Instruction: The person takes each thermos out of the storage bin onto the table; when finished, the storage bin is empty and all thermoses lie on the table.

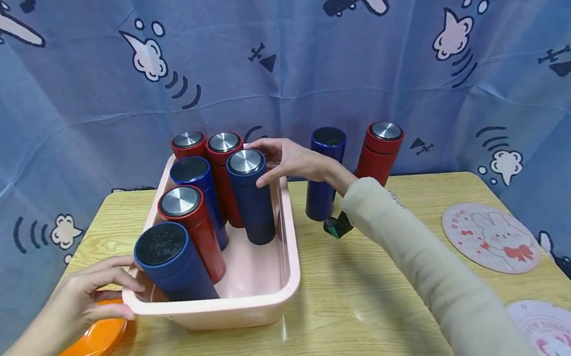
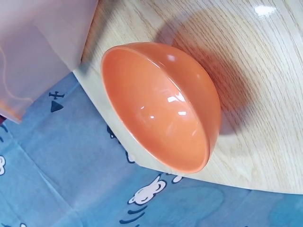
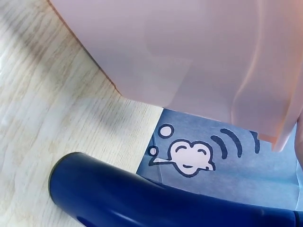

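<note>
A pink plastic bin (image 1: 259, 309) stands on the wooden table and holds several upright red and blue bottles. My right hand (image 1: 269, 162) reaches over the bin's far right rim and grips the top of a silver-capped blue bottle (image 1: 254, 205) standing inside. My left hand (image 1: 124, 288) grips the bin's near left corner, beside a black-capped blue bottle (image 1: 173, 266). An orange bowl (image 1: 92, 344) lies under the left hand and fills the left wrist view (image 2: 161, 109). The right wrist view shows the bin's outer wall (image 3: 180, 52).
Outside the bin, to its right, stand a blue bottle (image 1: 324, 176), also seen as the blue bottle (image 3: 156, 198), and a red bottle (image 1: 380, 154). A small dark green object (image 1: 337, 225) lies near the right sleeve. Two round coasters (image 1: 491, 239) lie at the table's right edge.
</note>
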Available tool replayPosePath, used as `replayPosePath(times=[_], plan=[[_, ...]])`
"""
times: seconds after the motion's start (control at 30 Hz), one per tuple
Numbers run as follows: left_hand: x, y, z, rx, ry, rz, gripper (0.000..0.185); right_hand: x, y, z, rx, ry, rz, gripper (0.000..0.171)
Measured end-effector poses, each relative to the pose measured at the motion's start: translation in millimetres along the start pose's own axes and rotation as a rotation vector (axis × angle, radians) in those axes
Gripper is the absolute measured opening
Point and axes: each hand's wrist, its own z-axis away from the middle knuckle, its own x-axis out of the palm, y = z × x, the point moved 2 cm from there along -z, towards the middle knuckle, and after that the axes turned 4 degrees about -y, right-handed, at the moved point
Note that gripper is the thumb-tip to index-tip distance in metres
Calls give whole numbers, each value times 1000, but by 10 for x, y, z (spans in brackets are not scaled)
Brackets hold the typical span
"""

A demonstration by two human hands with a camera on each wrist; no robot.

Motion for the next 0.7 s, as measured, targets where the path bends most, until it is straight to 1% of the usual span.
replayPosePath(times=[0.13, 0.27, 0.33, 0.4, 0.53, 0.7], plan=[[4, 3, -8, 5, 3, -27, 41, -1, 24, 5, 0, -35, -17, 76], [0, 6, -10, 11, 4, -25, 41, 6, 20, 1, 25, -65, 67, 85], [-4, 7, -10, 14, 4, -21, 41, 18, 10, -3, 24, -68, 107, 86], [-5, 7, -9, 15, 5, -20, 41, 28, 1, -2, 18, -58, 130, 86], [0, 4, -6, 12, 6, -22, 41, 40, 7, 9, 20, -29, 139, 84], [10, 4, -7, 4, 7, -31, 41, 47, 33, 20, 42, 26, 166, 71]])
